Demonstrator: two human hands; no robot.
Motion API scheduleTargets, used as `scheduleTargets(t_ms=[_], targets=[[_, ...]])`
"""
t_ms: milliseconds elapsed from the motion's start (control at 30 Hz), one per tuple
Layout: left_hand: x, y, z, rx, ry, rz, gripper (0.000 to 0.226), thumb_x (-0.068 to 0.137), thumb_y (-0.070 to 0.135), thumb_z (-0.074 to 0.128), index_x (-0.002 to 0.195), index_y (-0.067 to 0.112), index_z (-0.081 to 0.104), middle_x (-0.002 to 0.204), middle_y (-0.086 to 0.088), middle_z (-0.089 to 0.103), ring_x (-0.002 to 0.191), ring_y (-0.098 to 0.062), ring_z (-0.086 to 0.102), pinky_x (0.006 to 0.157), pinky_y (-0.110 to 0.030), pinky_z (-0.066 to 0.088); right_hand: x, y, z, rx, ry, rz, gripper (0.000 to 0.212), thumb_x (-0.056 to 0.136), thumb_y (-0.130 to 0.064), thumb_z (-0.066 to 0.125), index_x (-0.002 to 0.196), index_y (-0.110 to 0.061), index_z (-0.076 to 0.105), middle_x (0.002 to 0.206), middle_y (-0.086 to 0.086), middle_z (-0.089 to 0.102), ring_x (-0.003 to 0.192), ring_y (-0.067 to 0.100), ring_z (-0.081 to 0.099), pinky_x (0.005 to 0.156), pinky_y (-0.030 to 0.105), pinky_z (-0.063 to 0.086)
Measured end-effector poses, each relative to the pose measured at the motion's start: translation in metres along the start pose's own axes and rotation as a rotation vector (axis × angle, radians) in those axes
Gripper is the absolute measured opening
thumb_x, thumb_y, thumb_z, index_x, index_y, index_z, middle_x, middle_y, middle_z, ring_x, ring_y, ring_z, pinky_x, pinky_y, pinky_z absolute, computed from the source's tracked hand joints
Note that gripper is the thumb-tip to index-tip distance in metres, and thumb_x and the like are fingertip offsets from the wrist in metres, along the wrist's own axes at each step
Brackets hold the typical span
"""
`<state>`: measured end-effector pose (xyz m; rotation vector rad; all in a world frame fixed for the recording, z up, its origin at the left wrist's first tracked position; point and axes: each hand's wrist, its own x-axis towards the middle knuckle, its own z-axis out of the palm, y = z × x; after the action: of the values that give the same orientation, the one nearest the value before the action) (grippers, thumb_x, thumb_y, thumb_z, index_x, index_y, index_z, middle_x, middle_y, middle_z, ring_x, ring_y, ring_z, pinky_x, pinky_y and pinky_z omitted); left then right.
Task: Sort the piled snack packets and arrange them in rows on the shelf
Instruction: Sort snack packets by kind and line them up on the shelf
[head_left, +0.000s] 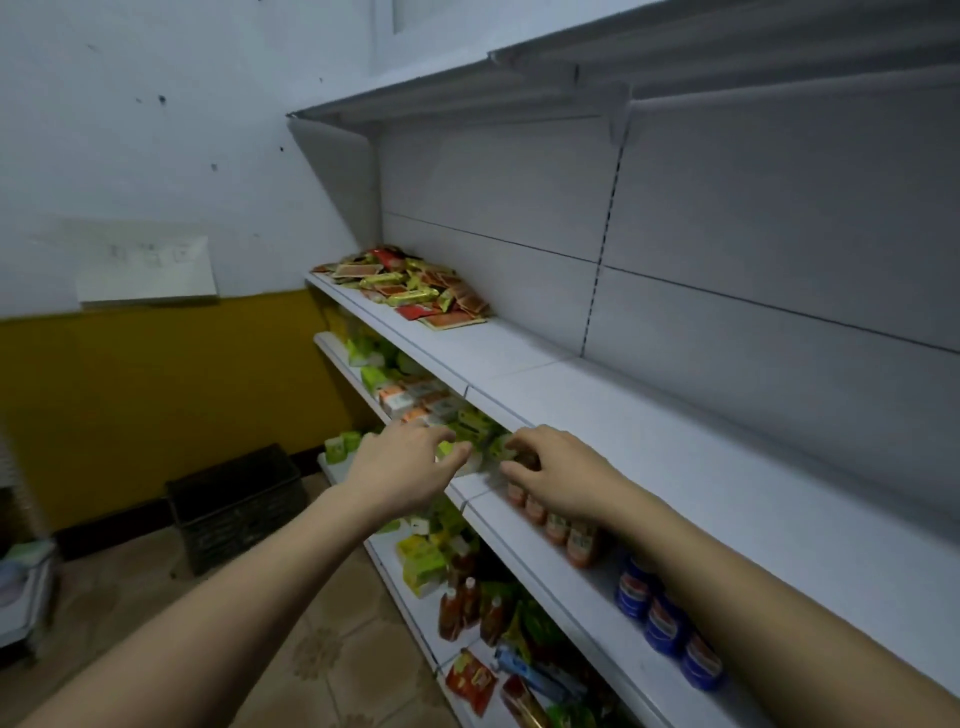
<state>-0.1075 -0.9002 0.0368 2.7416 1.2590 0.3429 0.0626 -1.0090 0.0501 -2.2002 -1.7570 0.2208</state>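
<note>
Foil-bright snack packets (410, 291) are lying piled upper-centre, likely light, slippery; best pinching edges. Left hand (400, 467) and right hand (556, 478) fingers are spreading, empty.

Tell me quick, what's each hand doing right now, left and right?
Left hand: open, fingers spread, holding nothing, reaching toward the packets on the lower shelf.
Right hand: fingers curled over blurred packets there; whether it grips one cannot be told.

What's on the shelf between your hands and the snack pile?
Nothing: in the head view, the white shelf lies bare between the snack packet pile and both hands, left and right.
</note>
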Motion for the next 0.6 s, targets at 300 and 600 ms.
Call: scheduleTargets(t_ms=[300,600], targets=[[0.136,-0.058,-0.031,-0.042,-0.016,-0.073,0.051,0.101,0.062,0.032,0.129,0.033,0.062,0.124,0.003,0.067,0.108,-0.02,0.062,0.083,-0.036,0.054,0.13,0.035,-0.019,0.019,-0.031,-0.025,0.042,0.099,-0.047,0.049,0.136,-0.027,0.051,0.136,0.0,0.053,0.12,0.018,0.051,0.101,0.035,0.042],[0.285,-0.088,-0.033,0.126,0.036,-0.132,0.055,0.099,0.067,0.03,0.134,0.035,0.058,0.14,0.002,0.058,0.125,-0.02,0.054,0.09,-0.037,0.049,0.312,0.051,-0.034,0.146,0.082,-0.124,0.038,0.098,-0.044,0.051,0.132,-0.027,0.055,0.132,-0.003,0.056,0.118,0.015,0.053,0.098,0.037,0.046]])
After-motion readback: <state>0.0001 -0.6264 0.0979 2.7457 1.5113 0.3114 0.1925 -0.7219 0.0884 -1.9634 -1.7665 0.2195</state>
